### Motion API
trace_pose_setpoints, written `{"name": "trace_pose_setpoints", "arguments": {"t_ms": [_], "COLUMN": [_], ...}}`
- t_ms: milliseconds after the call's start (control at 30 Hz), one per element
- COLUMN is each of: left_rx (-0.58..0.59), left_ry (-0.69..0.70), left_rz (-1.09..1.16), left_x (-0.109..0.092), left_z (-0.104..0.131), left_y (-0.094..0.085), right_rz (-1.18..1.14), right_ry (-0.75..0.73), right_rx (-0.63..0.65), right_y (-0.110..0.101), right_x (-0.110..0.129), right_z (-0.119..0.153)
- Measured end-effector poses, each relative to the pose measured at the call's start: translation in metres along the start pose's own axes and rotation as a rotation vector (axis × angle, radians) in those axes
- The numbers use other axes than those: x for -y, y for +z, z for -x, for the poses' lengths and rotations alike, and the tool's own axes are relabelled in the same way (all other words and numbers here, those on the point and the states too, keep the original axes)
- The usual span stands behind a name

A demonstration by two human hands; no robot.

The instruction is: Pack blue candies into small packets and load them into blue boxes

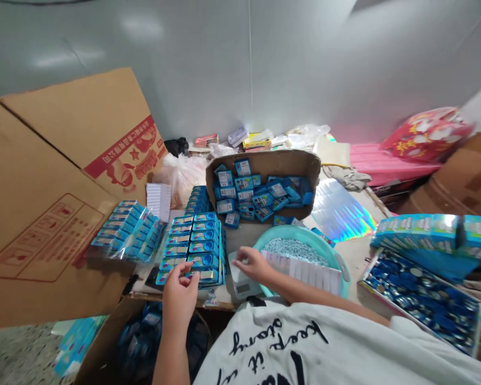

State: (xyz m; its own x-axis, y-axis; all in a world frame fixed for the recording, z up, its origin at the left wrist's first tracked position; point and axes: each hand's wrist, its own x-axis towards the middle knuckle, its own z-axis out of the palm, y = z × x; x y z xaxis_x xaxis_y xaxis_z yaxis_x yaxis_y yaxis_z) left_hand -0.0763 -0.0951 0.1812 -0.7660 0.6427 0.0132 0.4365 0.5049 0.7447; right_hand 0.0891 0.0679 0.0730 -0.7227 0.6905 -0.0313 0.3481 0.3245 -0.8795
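Note:
My left hand [181,291] is at the front edge of a stack of blue printed packs [202,246] laid in two columns. Its thumb and fingers are curved and apart, touching or just over the nearest packs; nothing shows in its grasp. My right hand [253,264] hovers above a small white scale [241,287], its thumb and forefinger brought together. Whatever sits between those fingertips, if anything, is too small to make out. Right of the scale, a turquoise basin [342,264] holds many small pale-blue pellets [294,250]. A row of white boxes or cards [315,274] lies across its front.
Behind stands a cardboard tray [264,158] of small blue boxes. A large carton [64,176] rises at the left beside plastic-wrapped blue packs [128,232]. To the right are a box of round blue-and-silver tins [420,294] and a shiny holographic sheet [340,208].

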Motion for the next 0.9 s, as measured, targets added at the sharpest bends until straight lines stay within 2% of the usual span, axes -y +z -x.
{"name": "trace_pose_setpoints", "arguments": {"t_ms": [100,167,233,333,400,433,533,600,733,833,900], "left_rx": [-0.154,-0.307,-0.399,-0.423,-0.337,-0.252,0.068,0.205,0.304,0.441,0.507], "left_ry": [0.064,0.162,0.335,0.688,0.859,0.909,0.964,0.975,0.987,1.011,1.042], "left_rz": [0.008,0.008,-0.002,-0.019,-0.03,-0.041,-0.086,-0.103,-0.174,-0.294,-0.329], "left_x": [0.0,-0.002,-0.007,-0.017,-0.027,-0.032,-0.051,-0.065,-0.086,-0.094,-0.096], "left_z": [0.006,0.013,0.019,0.025,0.028,0.029,0.032,0.032,0.022,0.007,-0.003], "left_y": [0.002,0.002,0.002,0.004,0.01,0.015,0.038,0.056,0.083,0.092,0.094], "right_rz": [0.199,0.311,0.403,0.502,0.536,0.546,0.561,0.556,0.513,0.45,0.408], "right_ry": [0.063,0.114,0.17,0.244,0.257,0.249,0.188,0.125,-0.028,-0.175,-0.219], "right_rx": [-0.095,-0.079,-0.041,0.006,0.047,0.065,0.069,0.044,0.015,-0.017,-0.06], "right_y": [-0.04,-0.063,-0.079,-0.088,-0.09,-0.09,-0.096,-0.105,-0.123,-0.133,-0.138], "right_x": [-0.025,-0.044,-0.059,-0.071,-0.069,-0.066,-0.046,-0.028,0.012,0.035,0.044], "right_z": [0.0,0.007,0.018,0.034,0.04,0.042,0.044,0.047,0.059,0.071,0.078]}}
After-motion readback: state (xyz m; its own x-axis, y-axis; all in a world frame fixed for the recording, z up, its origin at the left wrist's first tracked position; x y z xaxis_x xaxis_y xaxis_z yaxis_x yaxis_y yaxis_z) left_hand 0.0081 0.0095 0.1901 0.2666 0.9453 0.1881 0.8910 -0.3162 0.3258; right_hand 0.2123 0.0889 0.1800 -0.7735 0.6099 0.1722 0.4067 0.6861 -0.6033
